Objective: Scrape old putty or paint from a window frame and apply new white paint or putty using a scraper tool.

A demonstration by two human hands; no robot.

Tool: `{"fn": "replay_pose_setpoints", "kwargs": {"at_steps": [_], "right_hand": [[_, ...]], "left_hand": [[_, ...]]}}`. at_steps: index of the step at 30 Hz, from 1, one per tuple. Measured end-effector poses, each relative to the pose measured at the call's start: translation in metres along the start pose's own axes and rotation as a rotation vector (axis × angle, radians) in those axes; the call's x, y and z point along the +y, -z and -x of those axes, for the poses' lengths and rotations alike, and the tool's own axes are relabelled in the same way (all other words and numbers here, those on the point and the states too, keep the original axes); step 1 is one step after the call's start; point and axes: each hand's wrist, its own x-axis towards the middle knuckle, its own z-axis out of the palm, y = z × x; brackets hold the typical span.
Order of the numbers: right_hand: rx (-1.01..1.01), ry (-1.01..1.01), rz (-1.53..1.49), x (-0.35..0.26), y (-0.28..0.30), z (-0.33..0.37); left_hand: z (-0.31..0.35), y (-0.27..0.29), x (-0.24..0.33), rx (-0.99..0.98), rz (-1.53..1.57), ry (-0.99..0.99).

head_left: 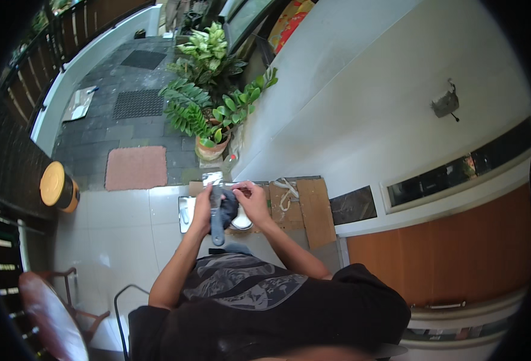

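My left hand (202, 212) is closed on a putty knife with a grey handle (217, 230); its wide metal blade (212, 178) points away from me. A dark cloth (229, 208) is bunched up beside the handle, between my two hands. The bent fingers of my right hand (252, 201) pinch at the cloth's upper right edge, near the blade. Below the cloth, partly covered by it, sits a round tub with white contents (241, 222). Left of my left hand lies a white tray (185, 221) with a small pale tool in it.
Flattened cardboard (316, 213) covers the floor by the wall, with a tangled white strip (286, 192) on it. A potted plant (211, 147) and a bottle (229, 162) stand ahead. Left are a pink mat (136, 168), a yellow-lidded bucket (52, 183) and a round table (52, 313).
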Motion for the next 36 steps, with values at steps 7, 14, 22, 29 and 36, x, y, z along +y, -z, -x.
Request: {"fn": "replay_pose_setpoints", "kwargs": {"at_steps": [7,14,22,29,36], "right_hand": [[-0.278,0.057,0.26,-0.068,-0.073,-0.02],[-0.326,0.022,0.331,-0.047,-0.141,-0.042],[0.357,0.13,0.498,-0.047,-0.084,-0.188],[1.215,0.366,0.828,-0.18,0.119,-0.301],[1.476,0.323,1.123,-0.205,0.204,-0.37]], "left_hand": [[-0.004,0.045,0.085,0.073,0.107,-0.169],[-0.048,0.065,0.13,-0.064,0.101,-0.112],[-0.152,0.083,0.222,-0.153,-0.355,-0.001],[-0.245,0.116,0.332,-0.084,-0.33,-0.038],[-0.328,0.102,0.376,-0.133,-0.375,-0.046]]}}
